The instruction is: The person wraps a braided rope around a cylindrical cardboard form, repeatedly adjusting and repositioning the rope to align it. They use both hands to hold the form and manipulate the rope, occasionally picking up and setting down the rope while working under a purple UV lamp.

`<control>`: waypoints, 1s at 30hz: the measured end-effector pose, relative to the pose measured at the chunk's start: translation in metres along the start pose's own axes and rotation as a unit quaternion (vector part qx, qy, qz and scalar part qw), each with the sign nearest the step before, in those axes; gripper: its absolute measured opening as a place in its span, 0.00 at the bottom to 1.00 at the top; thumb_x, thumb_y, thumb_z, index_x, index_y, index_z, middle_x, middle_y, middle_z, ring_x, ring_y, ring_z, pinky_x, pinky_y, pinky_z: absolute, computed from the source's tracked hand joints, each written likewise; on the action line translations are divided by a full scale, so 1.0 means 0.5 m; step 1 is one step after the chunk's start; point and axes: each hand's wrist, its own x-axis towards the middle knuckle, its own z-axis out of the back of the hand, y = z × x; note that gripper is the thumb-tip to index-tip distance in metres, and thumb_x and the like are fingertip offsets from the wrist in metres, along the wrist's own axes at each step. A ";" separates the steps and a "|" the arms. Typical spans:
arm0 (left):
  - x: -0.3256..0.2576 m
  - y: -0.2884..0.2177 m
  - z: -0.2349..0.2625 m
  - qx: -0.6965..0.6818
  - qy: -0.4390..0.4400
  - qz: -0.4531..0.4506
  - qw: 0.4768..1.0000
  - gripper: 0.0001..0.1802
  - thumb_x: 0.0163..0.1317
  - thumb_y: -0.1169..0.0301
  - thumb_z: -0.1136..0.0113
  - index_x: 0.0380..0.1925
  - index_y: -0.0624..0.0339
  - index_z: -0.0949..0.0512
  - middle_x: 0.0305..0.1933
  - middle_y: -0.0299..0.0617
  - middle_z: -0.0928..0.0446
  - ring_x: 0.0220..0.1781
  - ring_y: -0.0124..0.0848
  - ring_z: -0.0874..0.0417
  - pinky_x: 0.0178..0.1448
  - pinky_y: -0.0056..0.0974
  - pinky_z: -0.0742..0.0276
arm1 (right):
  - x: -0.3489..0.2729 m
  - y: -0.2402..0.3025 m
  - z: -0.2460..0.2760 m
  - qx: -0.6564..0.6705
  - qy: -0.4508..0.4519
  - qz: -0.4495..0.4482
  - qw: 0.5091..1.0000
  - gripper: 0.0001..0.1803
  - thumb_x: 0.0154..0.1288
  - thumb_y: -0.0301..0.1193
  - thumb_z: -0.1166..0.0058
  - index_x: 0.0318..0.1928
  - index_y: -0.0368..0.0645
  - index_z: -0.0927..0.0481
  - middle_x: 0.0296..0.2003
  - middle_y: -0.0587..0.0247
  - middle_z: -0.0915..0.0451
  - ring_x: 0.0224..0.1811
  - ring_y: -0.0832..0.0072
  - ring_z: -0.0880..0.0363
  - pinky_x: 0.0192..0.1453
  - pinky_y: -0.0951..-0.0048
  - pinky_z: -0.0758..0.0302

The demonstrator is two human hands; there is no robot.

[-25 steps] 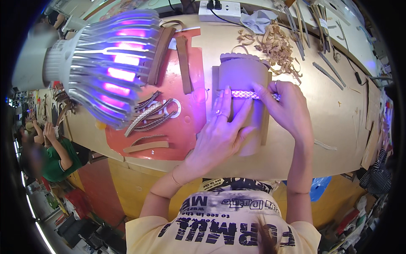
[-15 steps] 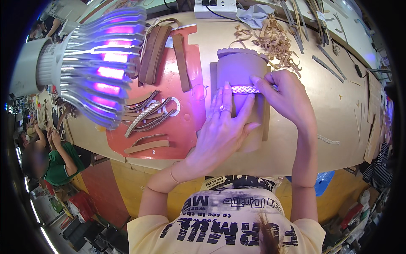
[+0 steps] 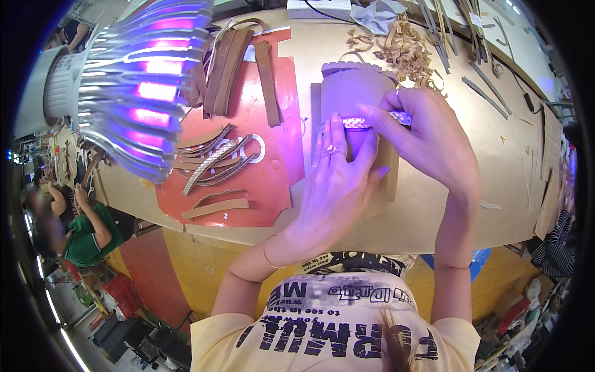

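Observation:
A pale braided strip runs across a rounded brown form with a scalloped top edge. My left hand lies over the form with its fingers stretched, the fingertips against the strip's left part. At the strip's right part, my right hand is closed in a pinch on it, and a short length shows beyond the thumb. The strip's far right end is hidden behind the right hand. Purple light falls on both hands and the form.
A large finned lamp glows purple at upper left. On a red mat lie brown leather strips and several braided strips. Curled tan scraps are heaped behind the form. Grey cords lie at right. A person in green sits at far left.
The right wrist has swung outward to the right, and more of the strip shows past the right thumb. My left hand stays on the form. The whole view has shifted slightly.

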 end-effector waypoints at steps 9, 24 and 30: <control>0.003 -0.003 0.001 -0.019 0.008 0.018 1.000 0.37 0.59 0.63 0.32 0.67 0.59 0.35 0.65 0.82 0.44 0.68 0.75 0.40 0.70 0.63 0.39 | 0.019 0.002 -0.013 0.107 -0.035 0.119 0.987 0.18 0.65 0.37 0.39 0.26 0.33 0.20 0.15 0.67 0.29 0.19 0.83 0.37 0.23 0.74 0.40; -0.006 0.003 0.005 -0.030 0.014 0.012 0.999 0.37 0.57 0.59 0.30 0.65 0.55 0.31 0.69 0.81 0.51 0.69 0.75 0.42 0.68 0.60 0.35 | -0.006 -0.074 -0.002 0.119 0.032 -0.061 0.991 0.18 0.66 0.37 0.37 0.28 0.34 0.18 0.21 0.71 0.23 0.27 0.87 0.32 0.33 0.78 0.34; -0.004 0.001 0.010 -0.011 0.022 0.006 1.000 0.37 0.58 0.58 0.31 0.66 0.55 0.32 0.70 0.81 0.51 0.70 0.75 0.42 0.67 0.60 0.35 | -0.006 -0.076 -0.003 0.127 0.046 -0.085 0.987 0.17 0.67 0.37 0.38 0.29 0.34 0.18 0.22 0.71 0.22 0.28 0.87 0.30 0.34 0.79 0.33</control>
